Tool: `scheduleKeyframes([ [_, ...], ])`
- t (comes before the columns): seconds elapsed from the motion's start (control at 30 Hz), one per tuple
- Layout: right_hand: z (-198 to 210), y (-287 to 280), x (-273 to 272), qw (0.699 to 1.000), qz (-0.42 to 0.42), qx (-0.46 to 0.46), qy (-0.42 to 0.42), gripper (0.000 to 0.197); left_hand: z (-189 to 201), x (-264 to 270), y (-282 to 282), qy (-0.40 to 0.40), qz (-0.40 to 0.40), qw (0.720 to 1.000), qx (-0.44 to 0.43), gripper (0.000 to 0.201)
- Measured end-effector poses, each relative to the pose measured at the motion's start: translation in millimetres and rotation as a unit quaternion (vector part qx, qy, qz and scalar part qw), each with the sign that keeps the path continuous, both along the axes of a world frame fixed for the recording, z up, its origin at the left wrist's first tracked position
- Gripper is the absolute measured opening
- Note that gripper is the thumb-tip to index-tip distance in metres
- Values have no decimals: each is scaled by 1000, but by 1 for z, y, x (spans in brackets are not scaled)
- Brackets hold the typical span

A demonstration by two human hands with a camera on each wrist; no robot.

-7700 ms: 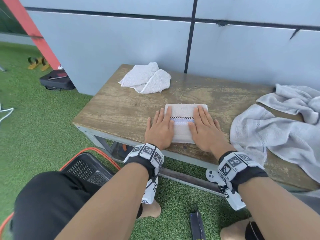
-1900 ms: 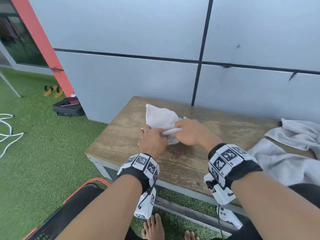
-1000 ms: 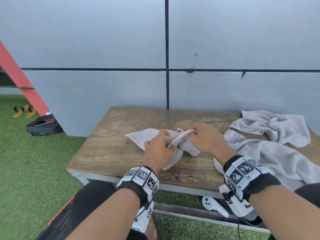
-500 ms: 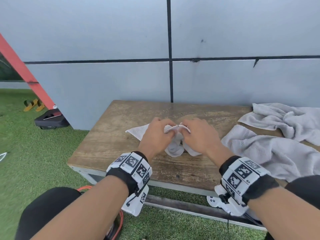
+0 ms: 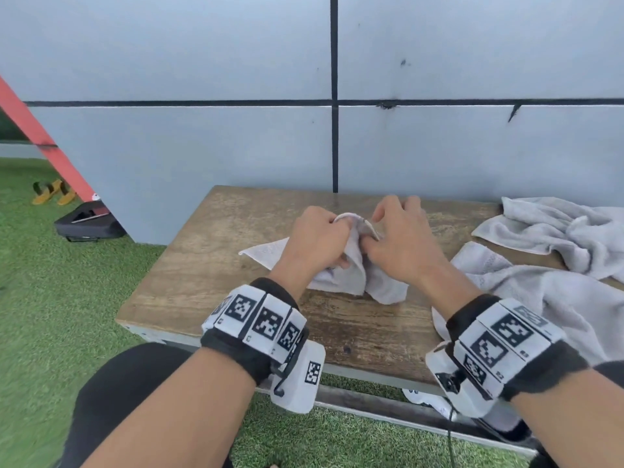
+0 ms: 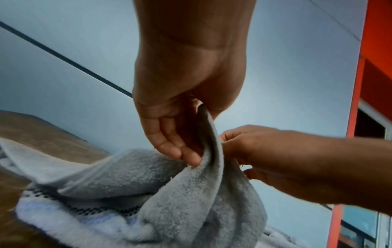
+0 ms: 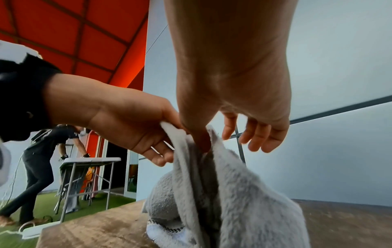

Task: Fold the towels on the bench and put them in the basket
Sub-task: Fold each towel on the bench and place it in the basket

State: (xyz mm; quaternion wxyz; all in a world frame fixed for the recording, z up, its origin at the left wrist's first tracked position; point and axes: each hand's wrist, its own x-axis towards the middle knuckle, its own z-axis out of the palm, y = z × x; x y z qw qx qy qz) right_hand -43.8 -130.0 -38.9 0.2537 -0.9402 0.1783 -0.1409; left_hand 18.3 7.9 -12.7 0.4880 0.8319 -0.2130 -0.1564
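The left hand (image 5: 315, 239) pinches a raised hem of the small towel (image 5: 351, 282) between thumb and curled fingers (image 6: 169, 147); the right hand (image 5: 400, 243) pinches the same ridge with thumb and forefinger, its other fingers (image 7: 257, 134) spread loose. The towel hangs bunched from both grips, its lower part on the bench (image 5: 209, 271). Recommended procedure: slide the pinches apart along the hem to the corners; draw the edge taut; lay the cloth flat before folding. The basket is not in view.

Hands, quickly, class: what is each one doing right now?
Left hand: grips the small towel at its raised edge.
Right hand: pinches the same towel, other fingers spread.
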Motion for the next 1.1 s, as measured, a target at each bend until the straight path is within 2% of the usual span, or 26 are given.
scheduleKeyframes([
  [0.07,-5,-1,-2,999,-11,17,-29,28,2,3,-5,27,20,999,-25,36],
  [0.2,-13,-9,-5,1000,16,11,-18,17,3,16,-12,94,74,989,-85,34],
  [0.27,-16,-9,-8,998,26,47,-24,19,4,21,-17,114,102,981,-118,35],
  [0.33,-20,-6,-11,994,34,77,-76,23,3,24,-22,137,107,975,-142,33],
  [0.43,-22,2,-16,985,39,41,-163,33,4,24,-26,168,103,965,-173,31],
  [0.53,-22,3,-18,978,36,23,-205,44,2,26,-25,177,95,961,-189,30],
  [0.6,-23,1,-18,982,43,14,-184,43,-2,27,-24,174,94,962,-190,30],
  [0.7,-27,-2,-14,994,31,-12,-106,42,-5,25,-22,176,101,959,-197,27],
  [0.8,-32,-5,-10,999,20,-42,-23,24,-4,21,-18,187,130,943,-245,17],
  [0.87,-33,-7,-9,1000,11,-14,-21,14,-2,22,-14,165,157,931,-284,6],
  [0.97,-25,-9,-4,995,-15,42,-94,15,3,28,-4,124,188,917,-330,9],
  [1.1,-4,-6,-2,969,-3,39,-245,14,9,31,7,107,185,902,-376,23],
])
